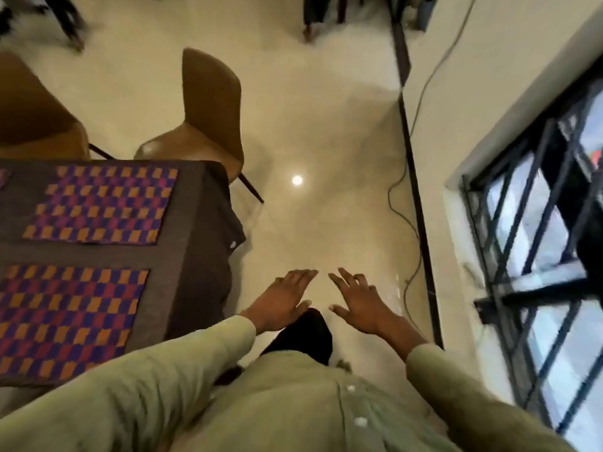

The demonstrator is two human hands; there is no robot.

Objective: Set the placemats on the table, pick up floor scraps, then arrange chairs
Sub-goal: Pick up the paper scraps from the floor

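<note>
While no writing was legible anywhere, two placemats, far and near, lay flat on the grey-clothed table, checkered purple and orange. Left hand and right hand hovered over the floor, fingers spread, holding nothing. Two brown chairs stood at the table's far edge.

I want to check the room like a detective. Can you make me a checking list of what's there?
Surface: table under dark brown cloth; glossy cream floor.
Job's things: two purple-and-orange checkered placemats lie flat; two brown moulded chairs beside the table.
Clutter: no floor scraps seen.
Hands: left hand and right hand open, holding nothing.
Cables: thin dark cable along the wall.
Surroundings: black-barred window at right.
</note>
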